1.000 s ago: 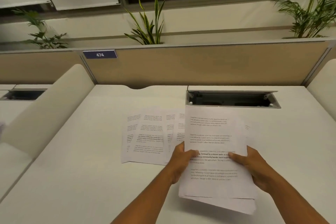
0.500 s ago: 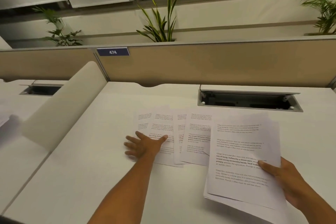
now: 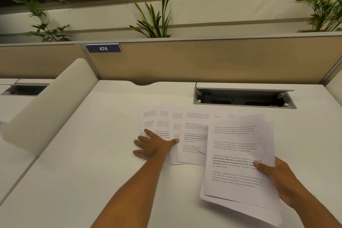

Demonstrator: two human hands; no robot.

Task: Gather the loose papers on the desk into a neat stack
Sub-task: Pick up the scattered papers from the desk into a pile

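The right hand [image 3: 279, 177] grips a bundle of printed sheets [image 3: 238, 157] at its right edge, thumb pressed on the top page, the bundle tilted and lifted a little off the white surface [image 3: 74, 181]. Its pages are not squared; lower edges fan out beneath the top one. The left hand [image 3: 153, 145] lies flat, fingers spread and grasping nothing, on the leftmost of the loose papers [image 3: 177, 131], which lie overlapping in a row on the surface just left of the held bundle. Behind them sits an open cable tray [image 3: 242, 98] set into the surface, and further back a tan partition [image 3: 212, 59] carries a blue tag reading 474 [image 3: 103, 48]. A snake plant [image 3: 154, 13] rises beyond the partition.
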